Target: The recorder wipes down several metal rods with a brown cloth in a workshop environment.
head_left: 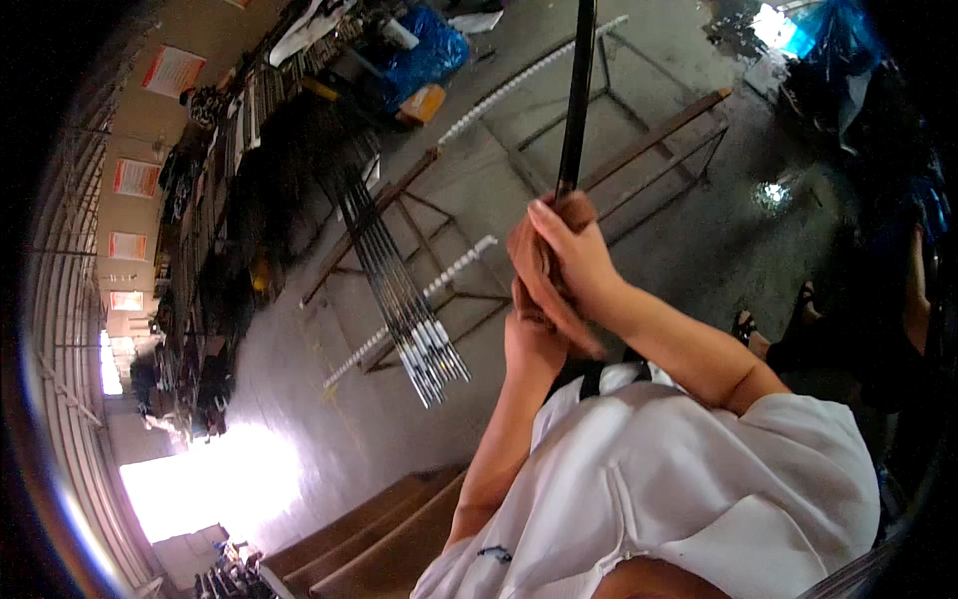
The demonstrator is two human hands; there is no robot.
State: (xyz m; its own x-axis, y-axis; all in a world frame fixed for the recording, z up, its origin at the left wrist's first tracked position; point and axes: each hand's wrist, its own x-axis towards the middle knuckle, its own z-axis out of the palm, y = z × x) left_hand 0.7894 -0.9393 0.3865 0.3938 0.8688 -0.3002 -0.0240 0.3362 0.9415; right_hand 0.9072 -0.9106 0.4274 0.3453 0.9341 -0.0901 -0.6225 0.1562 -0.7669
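Note:
A long black rod (576, 100) runs from the top edge down into both my hands. Brown cloth (539, 268), possibly leather, is bunched around its lower end. My right hand (584, 255) is closed over the cloth and rod, its thumb pointing up along them. Just below and to the left, my left hand (536, 344) grips the lower part of the cloth, with its fingers mostly hidden. The rod's end inside the cloth cannot be seen.
Several dark rods with pale ends (424, 344) lie across low metal racks (404, 210) with white notched strips (459, 265). Another rack (649, 150) stands ahead. Blue plastic bags (429, 55) are piled at the far left. A person's sandalled foot (746, 326) shows at right.

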